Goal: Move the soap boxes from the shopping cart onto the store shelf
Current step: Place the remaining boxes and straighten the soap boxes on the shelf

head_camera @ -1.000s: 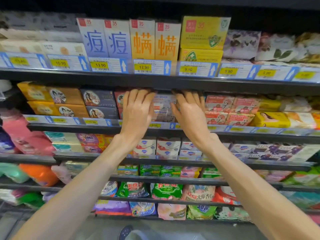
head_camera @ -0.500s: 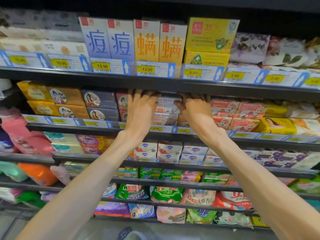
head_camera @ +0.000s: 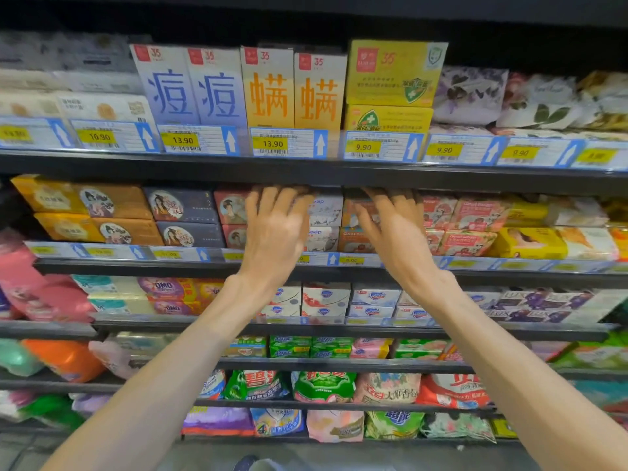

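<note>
**Both hands on the soap boxes at the second shelf**

The left hand (head_camera: pixel 275 232) and the right hand (head_camera: pixel 394 232) lie with spread fingers, holding nothing, flat against the white and orange soap boxes (head_camera: pixel 326 220). These stand stacked at the front edge of the store shelf (head_camera: pixel 136 265), near its middle.

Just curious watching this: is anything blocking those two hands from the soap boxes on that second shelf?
Nothing visible. The left hand and right hand are spread right against the goat soap boxes; fingertips reach under the upper shelf's edge.
</note>
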A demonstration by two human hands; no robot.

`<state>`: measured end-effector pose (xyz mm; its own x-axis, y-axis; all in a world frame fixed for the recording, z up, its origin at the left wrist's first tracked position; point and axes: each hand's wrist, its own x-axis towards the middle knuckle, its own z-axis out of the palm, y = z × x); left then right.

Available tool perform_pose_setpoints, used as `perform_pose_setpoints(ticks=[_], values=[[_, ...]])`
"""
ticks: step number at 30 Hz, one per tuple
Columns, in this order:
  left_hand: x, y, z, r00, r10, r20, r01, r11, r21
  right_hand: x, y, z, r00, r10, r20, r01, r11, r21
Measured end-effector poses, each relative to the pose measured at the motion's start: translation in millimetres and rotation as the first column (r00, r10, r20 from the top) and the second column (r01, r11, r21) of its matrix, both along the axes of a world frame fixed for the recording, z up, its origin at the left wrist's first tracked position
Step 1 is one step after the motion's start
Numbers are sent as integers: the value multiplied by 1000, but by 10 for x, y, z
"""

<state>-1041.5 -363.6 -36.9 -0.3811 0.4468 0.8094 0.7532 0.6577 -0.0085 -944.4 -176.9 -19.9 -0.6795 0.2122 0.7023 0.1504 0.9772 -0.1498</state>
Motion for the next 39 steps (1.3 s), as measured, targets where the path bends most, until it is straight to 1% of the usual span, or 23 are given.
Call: perform_pose_setpoints(ticks=[2, 4, 10, 15, 22, 25, 31, 33, 37, 39], values=[[138, 129, -39, 994, -111, -8, 111, 994, -13, 117, 107, -108, 1000, -26, 0, 26, 1000, 17], [242, 292, -52, 986, -164, 21, 165, 986, -24, 177, 213, -187, 996, -84, 22, 84, 996, 13], [227, 632, 85, 978, -77, 192, 96, 991, -90, 151, 417, -168, 970, -244, -12, 243, 970, -22], [146, 664, 140, 935, -41, 351, 78, 993, -92, 62, 461, -104, 966, -247, 73, 251, 967, -47], [169, 652, 216, 919, -10, 395, 61, 991, -116, 101, 474, -89, 980, -196, 22, 196, 980, -17], [168, 664, 209, 925, -17, 379, 67, 990, -120, 89, 480, -82, 977, -206, 54, 207, 978, -25], [165, 665, 175, 941, -13, 338, 53, 992, -111, 68, 504, -115, 977, -203, 59, 205, 978, -44], [175, 664, 145, 954, -15, 300, 48, 993, -106, 67, 511, -121, 974, -218, 61, 221, 975, -38], [237, 640, 33, 986, -26, 162, 38, 996, -75, 161, 508, -188, 971, -240, 7, 239, 968, 73], [332, 646, -37, 990, -78, 117, 89, 992, -89, 274, 498, -236, 974, -228, -5, 228, 971, 67]])
